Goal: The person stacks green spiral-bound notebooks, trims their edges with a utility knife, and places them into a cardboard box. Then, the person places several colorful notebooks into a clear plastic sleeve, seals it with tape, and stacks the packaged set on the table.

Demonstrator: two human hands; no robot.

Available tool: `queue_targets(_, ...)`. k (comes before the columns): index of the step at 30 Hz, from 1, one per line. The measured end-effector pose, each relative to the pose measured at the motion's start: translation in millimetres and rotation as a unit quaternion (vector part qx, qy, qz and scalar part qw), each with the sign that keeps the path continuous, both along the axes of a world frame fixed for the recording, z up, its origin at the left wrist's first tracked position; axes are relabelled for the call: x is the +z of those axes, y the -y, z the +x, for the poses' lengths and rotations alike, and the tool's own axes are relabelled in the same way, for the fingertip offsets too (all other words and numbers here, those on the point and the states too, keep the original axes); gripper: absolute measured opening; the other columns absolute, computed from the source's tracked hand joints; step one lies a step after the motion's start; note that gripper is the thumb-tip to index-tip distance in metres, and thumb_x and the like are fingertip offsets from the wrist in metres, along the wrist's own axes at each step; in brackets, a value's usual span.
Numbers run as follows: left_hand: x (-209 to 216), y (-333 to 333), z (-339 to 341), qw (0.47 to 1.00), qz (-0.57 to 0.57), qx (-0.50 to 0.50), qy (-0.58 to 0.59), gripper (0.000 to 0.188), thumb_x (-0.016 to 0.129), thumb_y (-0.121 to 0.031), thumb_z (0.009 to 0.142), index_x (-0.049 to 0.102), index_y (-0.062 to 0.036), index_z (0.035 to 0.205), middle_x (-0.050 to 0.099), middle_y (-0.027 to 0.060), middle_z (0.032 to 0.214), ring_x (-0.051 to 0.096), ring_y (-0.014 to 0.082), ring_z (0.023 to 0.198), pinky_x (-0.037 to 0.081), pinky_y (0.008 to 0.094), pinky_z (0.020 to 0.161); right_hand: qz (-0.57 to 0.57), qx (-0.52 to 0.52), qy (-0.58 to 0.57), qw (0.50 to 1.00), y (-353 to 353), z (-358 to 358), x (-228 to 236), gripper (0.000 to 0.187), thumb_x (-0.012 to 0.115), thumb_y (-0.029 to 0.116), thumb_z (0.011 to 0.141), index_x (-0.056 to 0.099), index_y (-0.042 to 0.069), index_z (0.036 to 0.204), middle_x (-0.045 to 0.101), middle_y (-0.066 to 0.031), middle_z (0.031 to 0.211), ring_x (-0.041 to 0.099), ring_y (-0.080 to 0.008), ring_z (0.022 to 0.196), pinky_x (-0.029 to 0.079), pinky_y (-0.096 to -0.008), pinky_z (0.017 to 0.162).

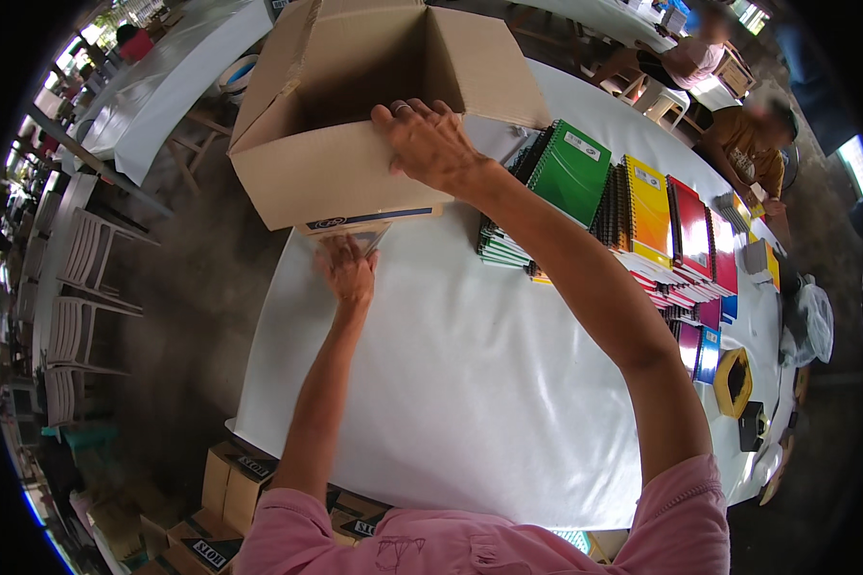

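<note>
A brown cardboard box (326, 177) with its top flaps spread stands tilted at the far side of the white-covered table (451, 383). The near wall's top edge is in the grip of my right hand (431, 144), its fingers bent over the rim and its thumb on the outside. Lower down, my left hand (347, 270) reaches to the box's bottom near edge with fingers extended and thumb apart. A light-coloured flap or strip shows beside those fingertips; what it is I cannot make out. Little of the box's dark inside is visible.
Stacks of spiral notebooks stand at the right: green (573, 172), yellow (648, 211) and red (690, 230). Beyond them are a yellow tape roll (734, 381) and a clear plastic bag (813, 321). Two people sit far right. White chairs (91, 249) and cartons (230, 484) are at left.
</note>
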State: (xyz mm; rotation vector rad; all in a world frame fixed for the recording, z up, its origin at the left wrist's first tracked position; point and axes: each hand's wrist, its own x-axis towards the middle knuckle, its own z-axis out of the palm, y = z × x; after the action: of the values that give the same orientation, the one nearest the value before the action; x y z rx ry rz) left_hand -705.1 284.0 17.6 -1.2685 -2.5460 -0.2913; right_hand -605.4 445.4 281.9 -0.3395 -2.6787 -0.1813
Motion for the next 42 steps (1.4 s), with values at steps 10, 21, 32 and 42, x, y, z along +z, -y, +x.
queue_targets(10, 52, -11, -19, 0.887, -0.341, -0.253, -0.183, 0.039, 0.062, -0.016, 0.081, 0.061, 0.0057, 0.113, 0.061, 0.0222, 0.115, 0.055, 0.0328, 0.116, 0.036, 0.0562, 0.102, 0.030, -0.099, -0.009, 0.995, 7, -13, -12, 0.042, 0.075, 0.011, 0.068, 0.052, 0.007, 0.103, 0.061, -0.0107, 0.099, 0.059, -0.0260, 0.101, 0.045, -0.0427, 0.082)
queue_targets(21, -4, -49, -15, 0.966, -0.238, -0.099, 0.028, 0.064, 0.052, -0.013, 0.089, 0.025, -0.0012, 0.146, 0.058, 0.0271, 0.121, 0.045, 0.0431, 0.125, 0.040, 0.0634, 0.093, 0.115, -0.118, -0.094, 0.982, 4, -33, -25, 0.011, 0.055, 0.014, 0.083, 0.054, 0.012, 0.093, 0.062, -0.0080, 0.088, 0.058, -0.0218, 0.088, 0.039, -0.0434, 0.078)
queue_targets(32, 63, -39, -23, 0.897, -0.338, -0.246, -0.146, 0.053, 0.058, -0.010, 0.086, 0.041, -0.0004, 0.135, 0.041, 0.0170, 0.141, 0.061, 0.0336, 0.107, 0.051, 0.0469, 0.089, 0.071, -0.159, -0.049, 0.983, 4, -22, -12, 0.020, 0.057, 0.010, 0.080, 0.051, 0.009, 0.100, 0.062, -0.0104, 0.095, 0.059, -0.0236, 0.092, 0.040, -0.0391, 0.076)
queue_targets(42, 114, -15, -1, 0.879, -0.275, -0.310, -0.235, 0.020, 0.068, -0.007, 0.073, 0.072, -0.0053, 0.093, 0.053, 0.0125, 0.128, 0.050, 0.0233, 0.118, 0.050, 0.0414, 0.082, 0.064, -0.177, -0.072, 0.980, -9, -30, -20, 0.019, 0.053, 0.013, 0.084, 0.052, 0.012, 0.103, 0.061, -0.0105, 0.098, 0.057, -0.0249, 0.098, 0.039, -0.0458, 0.085)
